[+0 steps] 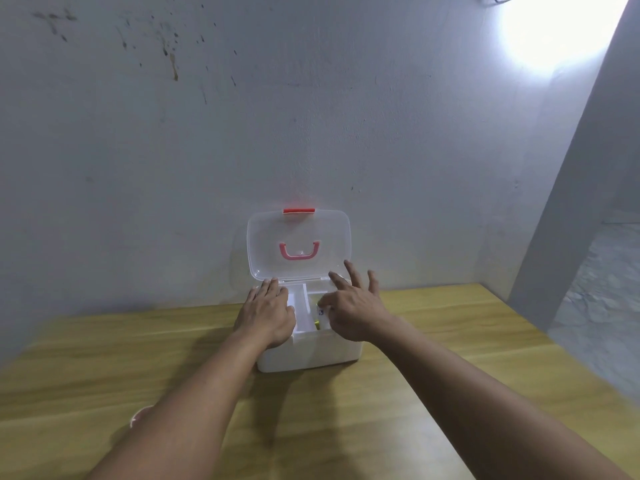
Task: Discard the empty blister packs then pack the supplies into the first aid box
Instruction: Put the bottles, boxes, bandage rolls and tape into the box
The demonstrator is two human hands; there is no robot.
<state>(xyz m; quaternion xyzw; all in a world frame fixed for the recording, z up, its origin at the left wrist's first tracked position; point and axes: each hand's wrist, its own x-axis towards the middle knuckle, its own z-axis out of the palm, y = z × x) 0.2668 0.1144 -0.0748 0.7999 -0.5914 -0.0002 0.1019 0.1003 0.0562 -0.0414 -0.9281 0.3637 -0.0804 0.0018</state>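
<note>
Head cam: wooden table [433, 358] under a white first aid box [308, 353], which sits near the wall w/ its clear lid [299, 244] standing up open behind it; pink handle [299, 251] on the lid, red latch [299, 211] on the lid's top edge. Left hand [268, 315] lies flat over the box's left side, fingers straight, holding nothing. Right hand [353, 306] is over the box's right side, fingers spread apart. A small white-and-yellow item [320, 311] lies inside the box, just under the right hand's thumb; can't tell if it's pinched.
</note>
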